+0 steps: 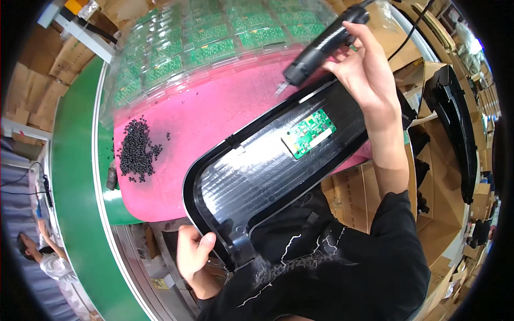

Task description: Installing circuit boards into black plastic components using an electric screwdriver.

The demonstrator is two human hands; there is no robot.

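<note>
My right hand [367, 72] is closed round a black electric screwdriver [321, 48], held up at the upper right with its tip slanting down to the left, above the pink mat [214, 115]. A long black plastic housing [251, 176] lies slantwise across the mat's front edge, close to my body. Inside it sits a green circuit board [309, 134] with a white strip along one side. My left hand [195, 251] grips the housing's near left corner, thumb on top; its other fingers are partly hidden. The screwdriver's tip is apart from both board and housing.
A pile of small black screws [138, 150] lies on the mat's left part. Behind it, clear trays [214, 37] hold several green boards. Cardboard boxes [439, 214] and another black housing [455, 128] stand at right. A person [48, 257] is at far left beyond a green surface [80, 187].
</note>
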